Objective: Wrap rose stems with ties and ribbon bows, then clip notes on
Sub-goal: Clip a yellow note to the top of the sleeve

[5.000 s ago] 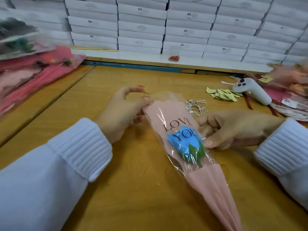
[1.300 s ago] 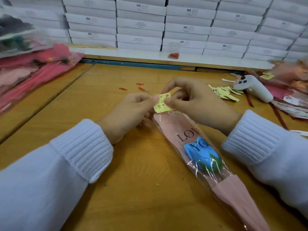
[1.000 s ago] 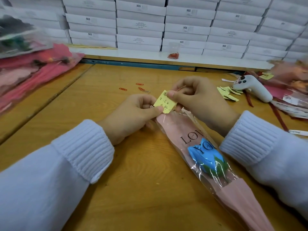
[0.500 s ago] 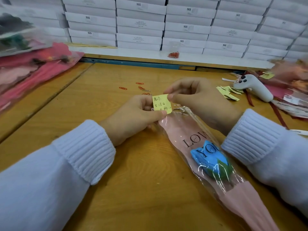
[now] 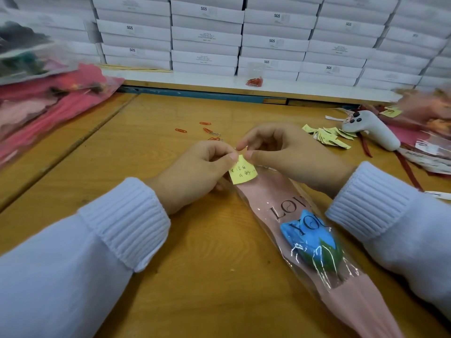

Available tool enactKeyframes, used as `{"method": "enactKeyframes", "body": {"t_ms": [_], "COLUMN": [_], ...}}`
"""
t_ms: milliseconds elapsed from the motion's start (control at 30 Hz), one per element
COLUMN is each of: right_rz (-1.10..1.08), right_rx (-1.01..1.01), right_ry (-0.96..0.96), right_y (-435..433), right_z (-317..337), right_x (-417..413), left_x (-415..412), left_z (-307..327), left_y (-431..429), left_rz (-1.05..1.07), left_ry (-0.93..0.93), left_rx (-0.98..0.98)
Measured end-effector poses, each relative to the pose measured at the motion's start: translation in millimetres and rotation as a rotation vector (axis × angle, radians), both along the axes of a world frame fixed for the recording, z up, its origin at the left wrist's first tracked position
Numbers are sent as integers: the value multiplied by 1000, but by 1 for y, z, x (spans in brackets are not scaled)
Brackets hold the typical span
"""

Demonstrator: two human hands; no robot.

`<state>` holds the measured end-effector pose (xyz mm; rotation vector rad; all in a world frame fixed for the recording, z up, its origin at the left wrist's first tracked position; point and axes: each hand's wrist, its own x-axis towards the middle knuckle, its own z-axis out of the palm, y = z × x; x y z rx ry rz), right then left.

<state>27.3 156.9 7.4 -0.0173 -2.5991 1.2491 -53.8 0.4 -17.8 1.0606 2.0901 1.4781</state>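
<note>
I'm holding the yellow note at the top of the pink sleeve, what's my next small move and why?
Probably slide a paper clip over the note and the edge of the sleeve together. The left hand and right hand both pinch the note against that edge, no seated clip shows, and loose clips lie just beyond.

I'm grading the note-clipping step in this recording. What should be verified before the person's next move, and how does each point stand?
1. The yellow note lies on the open end of the pink sleeve: ok.
2. The left hand pinches the note's left edge: ok.
3. The right hand pinches at the note's top corner: ok.
4. A clip joining note and sleeve: cannot tell; the hands hide that spot.
5. Some spare paper clips lie on the table beyond the hands: ok.
6. The blue flower sits inside the sleeve: ok.
</note>
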Motion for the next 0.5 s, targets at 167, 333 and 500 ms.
{"method": "enactKeyframes", "body": {"t_ms": [167,333,500], "right_rz": [4,43,21], "right_rx": [-7,-55,-119], "right_ry": [-8,-61,-27], "right_y": [4,8,8], "right_z": [0,3,0], "right_x": [-1,0,0], "left_x": [-2,0,2], "left_z": [-2,-2,-1], "left_y": [1,1,1], "left_rz": [57,62,96], "left_ry": [111,140,55], "left_rx": [-11,11,93]}}
